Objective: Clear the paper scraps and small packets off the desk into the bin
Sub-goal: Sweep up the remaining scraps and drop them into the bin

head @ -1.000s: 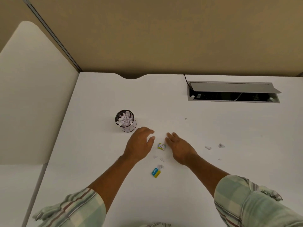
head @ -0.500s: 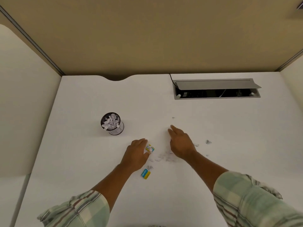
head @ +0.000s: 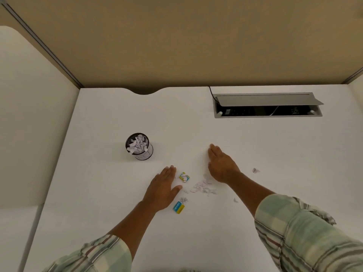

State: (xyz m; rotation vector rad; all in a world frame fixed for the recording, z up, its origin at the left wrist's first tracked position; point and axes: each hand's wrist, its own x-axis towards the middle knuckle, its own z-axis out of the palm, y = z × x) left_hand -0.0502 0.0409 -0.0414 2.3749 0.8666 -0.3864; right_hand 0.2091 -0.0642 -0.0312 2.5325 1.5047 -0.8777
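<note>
A small black mesh bin [head: 139, 146], filled with crumpled white paper, stands on the white desk [head: 196, 130]. My left hand [head: 164, 186] lies flat and open on the desk, fingers together, just left of a yellow-and-white packet [head: 184, 177]. A blue-and-yellow packet [head: 178, 207] lies just below the hand's thumb. My right hand [head: 221, 164] rests flat on its edge, open, right of a heap of white paper scraps [head: 203, 187]. Neither hand holds anything.
Single scraps lie at the right [head: 255, 170] and lower right [head: 235, 199]. A grey cable hatch [head: 267, 105] is open at the back right. Beige partition walls [head: 176, 46] enclose the desk at the back and sides.
My right hand has swept left and toward me, gathering scraps into a heap between my hands. My left hand has flattened next to the yellow-and-white packet. The view has shifted.
</note>
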